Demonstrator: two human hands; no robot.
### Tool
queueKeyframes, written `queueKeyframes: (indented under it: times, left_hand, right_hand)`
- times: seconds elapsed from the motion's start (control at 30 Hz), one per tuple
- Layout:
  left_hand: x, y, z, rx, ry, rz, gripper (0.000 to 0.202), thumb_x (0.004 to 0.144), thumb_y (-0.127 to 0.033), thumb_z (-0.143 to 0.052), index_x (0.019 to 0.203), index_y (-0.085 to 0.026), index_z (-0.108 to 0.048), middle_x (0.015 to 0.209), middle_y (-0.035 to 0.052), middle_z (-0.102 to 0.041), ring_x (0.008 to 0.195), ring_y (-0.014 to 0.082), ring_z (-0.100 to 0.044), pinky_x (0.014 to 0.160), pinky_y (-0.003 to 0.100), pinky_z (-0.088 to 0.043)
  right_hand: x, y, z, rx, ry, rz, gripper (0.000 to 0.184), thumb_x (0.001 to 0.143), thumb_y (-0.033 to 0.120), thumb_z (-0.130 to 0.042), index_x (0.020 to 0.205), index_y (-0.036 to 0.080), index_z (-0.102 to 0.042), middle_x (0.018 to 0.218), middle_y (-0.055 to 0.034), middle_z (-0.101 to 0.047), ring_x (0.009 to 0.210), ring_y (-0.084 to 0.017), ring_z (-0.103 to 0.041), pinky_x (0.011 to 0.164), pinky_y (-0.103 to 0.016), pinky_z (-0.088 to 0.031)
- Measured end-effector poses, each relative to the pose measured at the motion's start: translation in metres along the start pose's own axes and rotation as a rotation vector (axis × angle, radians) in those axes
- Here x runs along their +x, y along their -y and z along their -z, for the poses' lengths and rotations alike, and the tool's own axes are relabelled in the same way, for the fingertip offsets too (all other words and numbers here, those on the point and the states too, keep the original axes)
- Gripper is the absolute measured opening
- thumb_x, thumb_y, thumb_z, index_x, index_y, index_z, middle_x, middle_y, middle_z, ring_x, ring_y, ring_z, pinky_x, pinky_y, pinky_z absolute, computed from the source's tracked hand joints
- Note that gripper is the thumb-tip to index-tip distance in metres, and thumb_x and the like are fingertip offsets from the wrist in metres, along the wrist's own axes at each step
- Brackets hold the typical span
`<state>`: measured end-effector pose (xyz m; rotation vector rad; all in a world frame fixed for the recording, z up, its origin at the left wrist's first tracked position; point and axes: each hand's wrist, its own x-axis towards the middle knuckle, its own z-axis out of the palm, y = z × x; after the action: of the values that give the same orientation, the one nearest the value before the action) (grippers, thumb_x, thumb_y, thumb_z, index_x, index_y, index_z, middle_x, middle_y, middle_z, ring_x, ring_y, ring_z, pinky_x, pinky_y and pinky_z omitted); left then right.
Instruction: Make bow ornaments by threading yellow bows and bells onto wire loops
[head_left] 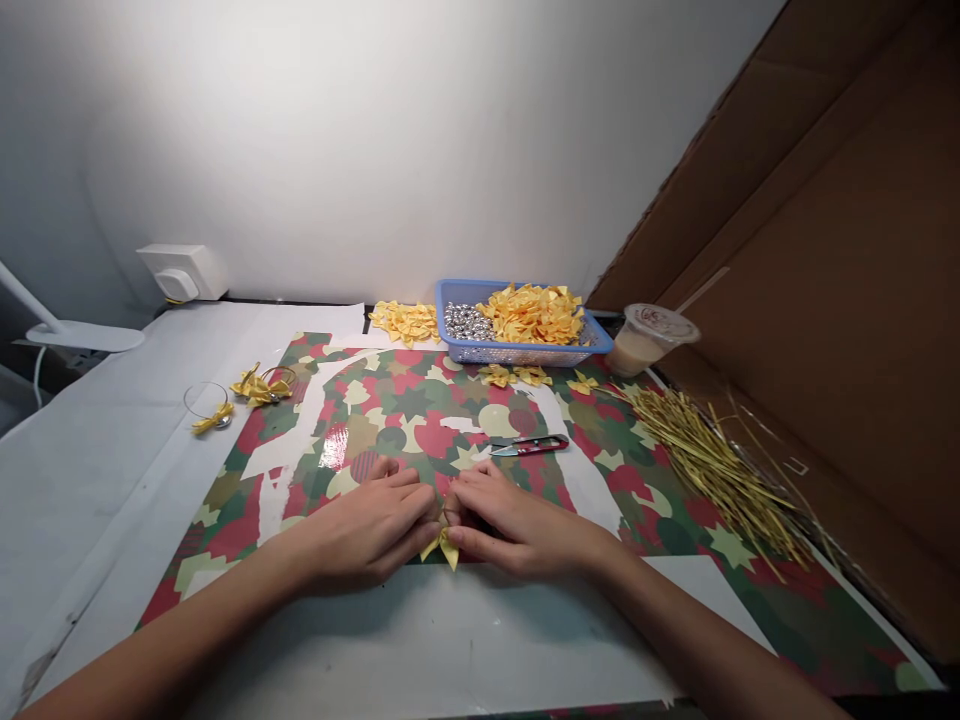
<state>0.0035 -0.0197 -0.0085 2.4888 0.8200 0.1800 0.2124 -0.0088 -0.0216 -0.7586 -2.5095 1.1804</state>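
The curled left hand [394, 520] and right hand [499, 520] pinched a small, pointed yellow ribbon piece [450, 552] between them at the six o'clock edge of the red-and-green patterned sheet [412, 402], a rectangular blue plastic basket [517, 354] standing toward one o'clock.

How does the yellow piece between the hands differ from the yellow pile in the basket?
The yellow piece sits between the left hand and right hand; the yellow pile lies in the blue basket. The yellow piece is small and partly hidden; the yellow pile is a broad, visible heap. Both are yellow.
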Motion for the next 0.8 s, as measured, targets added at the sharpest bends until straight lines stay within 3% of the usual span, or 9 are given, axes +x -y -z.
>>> queueKeyframes:
  times: [0.13,0.23,0.3,0.8]
  left_hand:
    - [-0.003,-0.011,0.001,-0.219,0.038,0.021,0.026,0.098,-0.031,-0.024,0.077,-0.021,-0.036,0.075,-0.0004,-0.046,0.068,0.0155,-0.040,0.080,0.035,-0.033]
    - [-0.006,-0.020,0.002,-0.479,0.016,0.079,0.029,0.097,-0.040,-0.025,0.079,-0.021,-0.037,0.078,0.0006,-0.047,0.070,0.0156,-0.040,0.071,0.030,-0.037]
    - [-0.007,-0.023,0.003,-0.622,-0.008,0.120,0.032,0.096,-0.046,-0.026,0.079,-0.021,-0.037,0.078,0.0001,-0.046,0.069,0.0147,-0.040,0.066,0.027,-0.037]
    - [-0.009,-0.022,0.001,-0.788,-0.055,0.118,0.028,0.097,-0.040,-0.031,0.078,-0.021,-0.038,0.075,-0.0021,-0.041,0.068,0.0130,-0.036,0.064,0.026,-0.032]
  right_hand:
    - [-0.004,0.000,0.000,0.311,0.054,-0.013,0.027,0.095,0.041,-0.039,0.076,0.022,-0.038,0.075,0.0012,-0.044,0.072,-0.015,-0.038,0.075,-0.033,-0.034]
    - [-0.006,0.002,-0.002,0.691,0.116,-0.001,0.036,0.089,0.054,-0.046,0.078,0.022,-0.038,0.076,0.0019,-0.040,0.069,-0.013,-0.037,0.065,-0.028,-0.032]
    - [-0.006,0.005,-0.003,0.823,0.117,0.003,0.037,0.087,0.056,-0.050,0.077,0.021,-0.039,0.078,0.0014,-0.040,0.070,-0.013,-0.037,0.066,-0.028,-0.032]
    - [-0.007,0.004,-0.010,0.997,0.074,0.025,0.030,0.089,0.046,-0.055,0.080,0.020,-0.043,0.075,0.0023,-0.039,0.066,-0.012,-0.033,0.062,-0.027,-0.026]
